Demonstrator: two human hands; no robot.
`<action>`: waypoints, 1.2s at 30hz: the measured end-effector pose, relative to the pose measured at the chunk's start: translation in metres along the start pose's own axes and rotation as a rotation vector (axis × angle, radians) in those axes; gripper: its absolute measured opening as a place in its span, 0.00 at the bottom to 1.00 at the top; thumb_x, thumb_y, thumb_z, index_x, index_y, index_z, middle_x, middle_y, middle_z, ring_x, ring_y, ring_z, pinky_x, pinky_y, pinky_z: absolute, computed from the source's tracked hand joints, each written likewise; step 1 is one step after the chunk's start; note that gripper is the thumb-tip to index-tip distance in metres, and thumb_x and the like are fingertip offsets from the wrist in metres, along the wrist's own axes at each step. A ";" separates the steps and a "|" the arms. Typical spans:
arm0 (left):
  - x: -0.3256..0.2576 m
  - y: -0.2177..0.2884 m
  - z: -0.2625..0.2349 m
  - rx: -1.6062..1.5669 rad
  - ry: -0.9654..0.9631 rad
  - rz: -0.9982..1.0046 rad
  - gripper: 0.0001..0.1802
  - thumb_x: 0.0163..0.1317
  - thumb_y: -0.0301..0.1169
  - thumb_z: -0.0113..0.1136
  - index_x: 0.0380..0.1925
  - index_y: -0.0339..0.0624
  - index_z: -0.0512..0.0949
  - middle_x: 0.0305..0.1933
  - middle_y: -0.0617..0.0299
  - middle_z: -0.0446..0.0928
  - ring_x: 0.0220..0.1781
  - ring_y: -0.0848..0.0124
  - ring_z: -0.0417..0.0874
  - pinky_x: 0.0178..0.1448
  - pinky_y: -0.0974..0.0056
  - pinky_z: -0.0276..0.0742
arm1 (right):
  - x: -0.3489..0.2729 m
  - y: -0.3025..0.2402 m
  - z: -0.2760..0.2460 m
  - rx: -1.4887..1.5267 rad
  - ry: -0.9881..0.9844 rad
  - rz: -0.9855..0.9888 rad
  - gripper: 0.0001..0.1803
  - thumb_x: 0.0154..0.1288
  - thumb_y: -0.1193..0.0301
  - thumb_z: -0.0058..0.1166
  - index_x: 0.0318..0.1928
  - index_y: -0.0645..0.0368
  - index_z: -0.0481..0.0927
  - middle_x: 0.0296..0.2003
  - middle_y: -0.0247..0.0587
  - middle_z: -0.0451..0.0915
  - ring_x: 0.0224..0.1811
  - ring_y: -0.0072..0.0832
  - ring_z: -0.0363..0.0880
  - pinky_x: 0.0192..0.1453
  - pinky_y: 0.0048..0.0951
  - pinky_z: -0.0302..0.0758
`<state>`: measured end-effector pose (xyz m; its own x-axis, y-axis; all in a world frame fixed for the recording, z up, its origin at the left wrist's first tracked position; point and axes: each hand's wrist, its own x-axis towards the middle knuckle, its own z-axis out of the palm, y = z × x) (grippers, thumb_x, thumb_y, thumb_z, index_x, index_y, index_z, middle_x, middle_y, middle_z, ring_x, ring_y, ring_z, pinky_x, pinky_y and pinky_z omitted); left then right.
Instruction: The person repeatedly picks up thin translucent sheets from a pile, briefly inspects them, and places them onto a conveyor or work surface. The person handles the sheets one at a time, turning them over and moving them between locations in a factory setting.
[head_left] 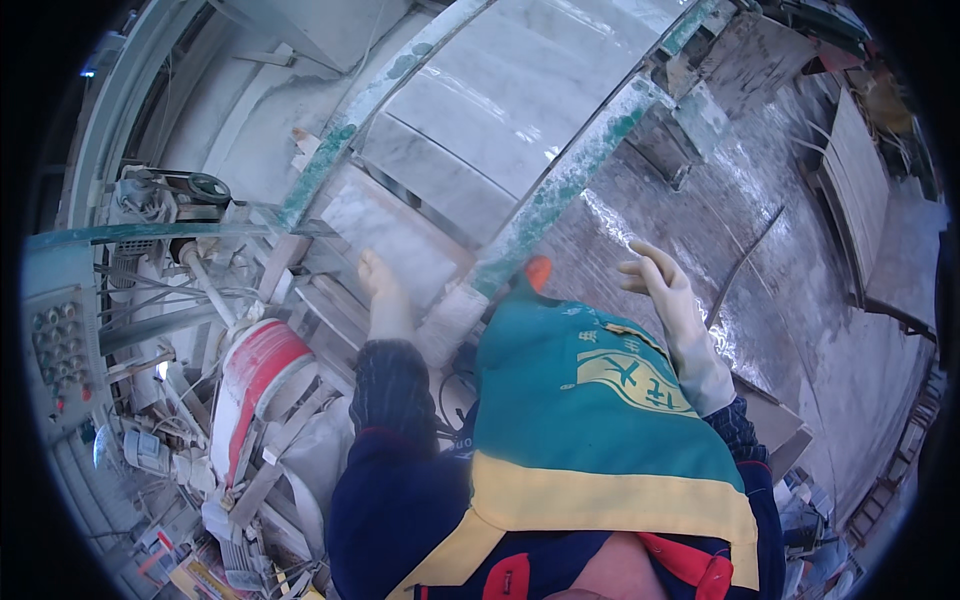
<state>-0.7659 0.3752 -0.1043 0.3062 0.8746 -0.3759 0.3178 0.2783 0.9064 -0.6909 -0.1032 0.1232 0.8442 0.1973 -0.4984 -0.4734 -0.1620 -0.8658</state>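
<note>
My left hand, in a pale glove, is at the near left edge of a small white marble slab. Its fingers look bent together on that edge; the thumb side is hard to make out. Past the slab lie larger pale marble pieces between two worn green metal rails. Off to the right, my right hand wears a cream rubber glove and hangs free above the floor, fingers loosely apart and nothing in them. A teal apron covers my front, with an orange-red object showing at its far edge.
A control panel with buttons stands at far left, near a machine with a handwheel. A red and white rounded housing sits among stone offcuts. Large slabs lean at right beside the wet floor.
</note>
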 end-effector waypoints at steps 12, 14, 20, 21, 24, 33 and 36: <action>-0.011 0.042 0.001 1.105 -0.120 0.377 0.29 0.72 0.48 0.52 0.61 0.36 0.75 0.60 0.39 0.80 0.62 0.45 0.80 0.68 0.49 0.74 | -0.012 0.012 -0.001 0.031 0.066 0.085 0.25 0.81 0.64 0.47 0.70 0.65 0.71 0.52 0.45 0.84 0.49 0.27 0.83 0.61 0.30 0.79; -0.019 0.070 -0.009 1.229 -0.264 0.526 0.30 0.69 0.48 0.53 0.59 0.35 0.77 0.60 0.35 0.79 0.63 0.42 0.79 0.69 0.47 0.72 | -0.015 0.024 -0.006 0.072 0.135 0.120 0.25 0.80 0.64 0.49 0.70 0.64 0.71 0.53 0.46 0.84 0.50 0.28 0.84 0.60 0.30 0.79; -0.040 0.183 0.041 1.259 -1.244 0.234 0.25 0.71 0.50 0.55 0.33 0.38 0.85 0.19 0.57 0.79 0.20 0.66 0.78 0.28 0.58 0.72 | -0.048 0.058 -0.026 0.079 0.314 0.231 0.26 0.78 0.59 0.53 0.71 0.54 0.73 0.54 0.40 0.85 0.53 0.26 0.85 0.55 0.31 0.82; -0.055 0.193 0.085 1.308 -1.336 0.277 0.21 0.72 0.45 0.56 0.34 0.37 0.86 0.17 0.61 0.75 0.18 0.73 0.75 0.24 0.64 0.67 | -0.049 0.062 -0.030 0.030 0.339 0.181 0.27 0.78 0.55 0.50 0.71 0.50 0.73 0.59 0.40 0.83 0.57 0.29 0.84 0.60 0.34 0.80; -0.130 0.219 0.176 1.140 -1.621 0.260 0.21 0.77 0.41 0.53 0.43 0.33 0.85 0.13 0.61 0.75 0.11 0.73 0.73 0.17 0.67 0.69 | -0.079 0.077 -0.036 -0.252 0.544 0.175 0.29 0.76 0.47 0.43 0.70 0.43 0.75 0.67 0.42 0.76 0.70 0.42 0.73 0.75 0.39 0.67; -0.385 0.133 0.297 1.271 -2.278 0.499 0.21 0.78 0.36 0.50 0.62 0.33 0.75 0.34 0.52 0.85 0.29 0.69 0.86 0.33 0.67 0.84 | -0.275 0.239 -0.064 0.056 1.518 0.200 0.26 0.75 0.60 0.50 0.68 0.58 0.74 0.61 0.58 0.79 0.67 0.50 0.76 0.72 0.43 0.71; -0.447 0.090 0.304 1.319 -2.414 0.500 0.24 0.78 0.34 0.52 0.68 0.31 0.69 0.48 0.47 0.85 0.45 0.64 0.88 0.51 0.65 0.84 | -0.388 0.294 -0.058 -0.147 1.992 0.559 0.22 0.69 0.71 0.53 0.62 0.62 0.78 0.50 0.57 0.84 0.53 0.51 0.83 0.59 0.45 0.78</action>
<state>-0.6010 -0.1111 0.0867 0.0216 -0.8293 -0.5584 -0.2257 -0.5482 0.8053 -1.1428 -0.2830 0.0646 -0.2461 -0.9563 0.1579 -0.7843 0.1008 -0.6121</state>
